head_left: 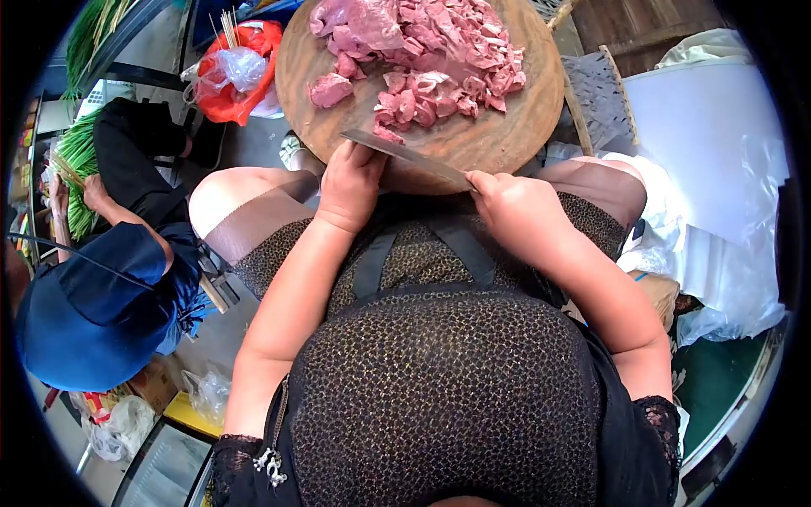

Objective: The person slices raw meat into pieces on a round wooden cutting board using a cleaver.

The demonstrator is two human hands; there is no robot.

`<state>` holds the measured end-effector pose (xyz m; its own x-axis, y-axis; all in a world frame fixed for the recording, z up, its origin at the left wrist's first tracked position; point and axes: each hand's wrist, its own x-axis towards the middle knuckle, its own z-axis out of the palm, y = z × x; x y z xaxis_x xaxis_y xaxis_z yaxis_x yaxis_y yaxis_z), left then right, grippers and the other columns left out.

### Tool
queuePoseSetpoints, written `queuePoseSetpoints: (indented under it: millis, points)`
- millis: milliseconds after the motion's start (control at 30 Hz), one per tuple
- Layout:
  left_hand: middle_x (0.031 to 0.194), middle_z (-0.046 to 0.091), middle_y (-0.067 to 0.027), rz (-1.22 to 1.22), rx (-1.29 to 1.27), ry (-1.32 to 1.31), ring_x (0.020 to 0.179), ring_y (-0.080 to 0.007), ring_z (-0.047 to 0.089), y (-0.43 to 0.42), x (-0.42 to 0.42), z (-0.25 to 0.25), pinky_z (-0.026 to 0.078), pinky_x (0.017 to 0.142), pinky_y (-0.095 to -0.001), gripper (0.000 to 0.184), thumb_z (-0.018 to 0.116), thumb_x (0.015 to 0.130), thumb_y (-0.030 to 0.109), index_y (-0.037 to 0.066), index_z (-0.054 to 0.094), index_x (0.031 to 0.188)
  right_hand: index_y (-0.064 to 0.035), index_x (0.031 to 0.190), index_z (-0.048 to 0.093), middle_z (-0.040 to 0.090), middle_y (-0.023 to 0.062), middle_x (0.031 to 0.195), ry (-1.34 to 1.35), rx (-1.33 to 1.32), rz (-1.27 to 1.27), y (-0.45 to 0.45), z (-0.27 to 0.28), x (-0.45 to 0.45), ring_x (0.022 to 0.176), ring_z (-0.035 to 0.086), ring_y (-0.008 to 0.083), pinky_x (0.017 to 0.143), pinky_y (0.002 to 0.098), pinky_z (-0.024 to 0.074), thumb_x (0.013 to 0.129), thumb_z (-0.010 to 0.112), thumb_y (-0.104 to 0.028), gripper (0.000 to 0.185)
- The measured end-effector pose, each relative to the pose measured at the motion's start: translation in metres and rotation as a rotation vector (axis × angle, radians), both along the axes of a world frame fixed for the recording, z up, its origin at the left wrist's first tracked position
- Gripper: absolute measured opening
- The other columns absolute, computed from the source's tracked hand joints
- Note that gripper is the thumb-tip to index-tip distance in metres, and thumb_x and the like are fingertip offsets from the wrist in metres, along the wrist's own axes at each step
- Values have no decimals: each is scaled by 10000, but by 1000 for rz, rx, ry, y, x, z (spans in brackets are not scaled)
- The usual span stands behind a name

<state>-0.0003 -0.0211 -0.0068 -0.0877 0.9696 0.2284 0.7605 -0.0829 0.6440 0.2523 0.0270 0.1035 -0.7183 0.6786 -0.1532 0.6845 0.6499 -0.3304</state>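
We see pink-red meat in uneven chunks toward the wooden board's far side, our right hand clasping the knife, our left hand's grip unclear.

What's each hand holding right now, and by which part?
The right hand grips the knife at its handle end. The left hand is by the knife's far end, partly hidden; whether it holds anything cannot be told.
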Motion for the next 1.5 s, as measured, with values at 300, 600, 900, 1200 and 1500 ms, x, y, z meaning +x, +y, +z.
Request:
queuePoseSetpoints:
  millis: [300,600,900,1200,1500]
  points:
    - [1098,654,-141,-38,111,133,1029,-331,634,-1,-1,-3,529,871,-413,285,625,862,88,61,691,1138,-23,988,629,687,157,764,-158,-17,15,0,12,-13,678,697,317,583,413,560,888,543,-95,150]
    - [1146,656,-106,-155,165,328,1043,-310,638,0,-4,-4,552,884,-380,348,595,783,38,85,717,1106,-16,867,671,710,204,840,-8,-127,66,33,-16,-73,797,715,368,695,481,574,875,508,-119,193]
    - [1149,652,-87,-158,124,307,1029,-288,637,-9,-8,-2,560,858,-368,360,600,776,47,93,708,1117,-35,946,637,693,200,815,76,-60,-20,24,0,-28,780,693,387,687,505,551,905,539,-163,167]
    - [1182,649,-88,-106,197,287,1090,-326,625,-5,-4,1,554,886,-390,378,625,766,63,112,721,1128,-25,911,645,704,183,805,-150,-105,30,11,10,-29,744,711,360,670,467,575,884,512,-122,167]
    - [1144,662,-75,-154,157,290,1028,-279,644,-14,-6,0,551,878,-354,363,601,776,31,102,722,1111,-24,938,667,701,196,820,39,-86,0,40,-25,-68,796,701,381,711,499,561,884,526,-138,190]
